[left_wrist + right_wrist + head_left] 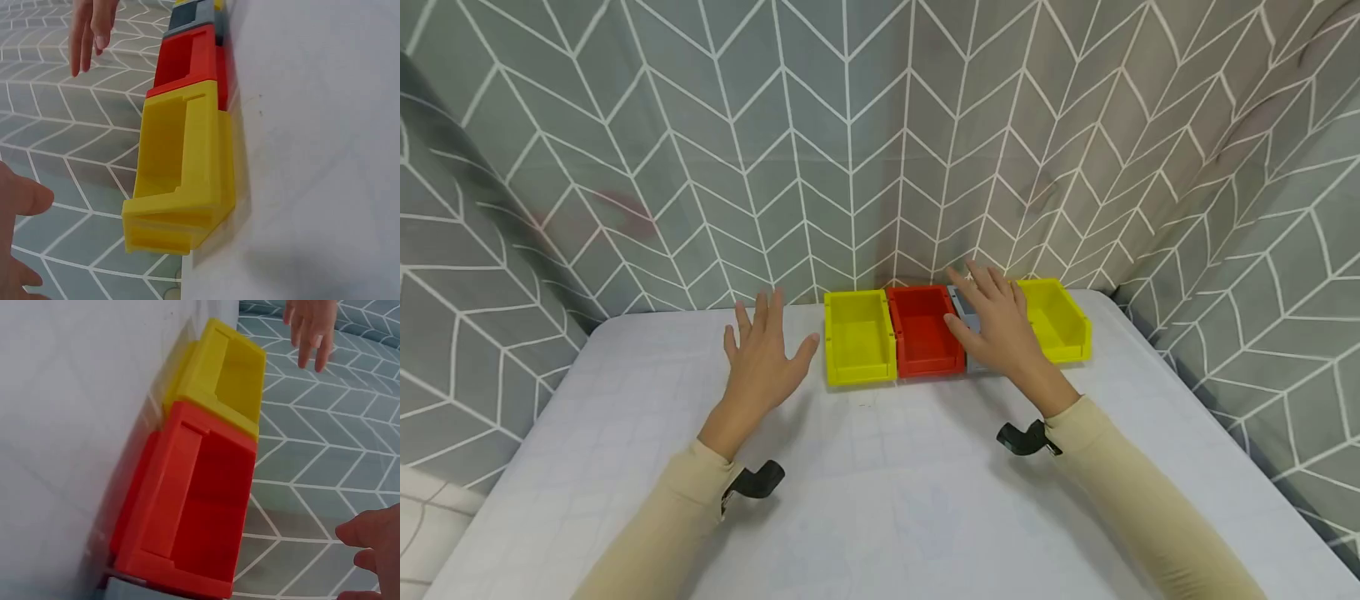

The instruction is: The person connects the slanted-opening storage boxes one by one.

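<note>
Four plastic bins would be too exact to count, so: several open plastic bins stand side by side along the table's back. From the left come a yellow bin (859, 373), a red bin (931, 365), a grey bin (964, 302) and another yellow bin (1075, 348). My left hand (762, 358) hovers left of the first yellow bin, fingers spread and holding nothing. Above the grey bin hovers my right hand (996, 325), its fingers extended and free of any object; it hides much of that bin. Both yellow and red bins look bare inside.
A white cloth covers the table (865, 483). Behind and at both sides hangs a grey curtain (820, 150) with white chevron lines. A black wrist mount sticks out from each beige sleeve (1142, 492).
</note>
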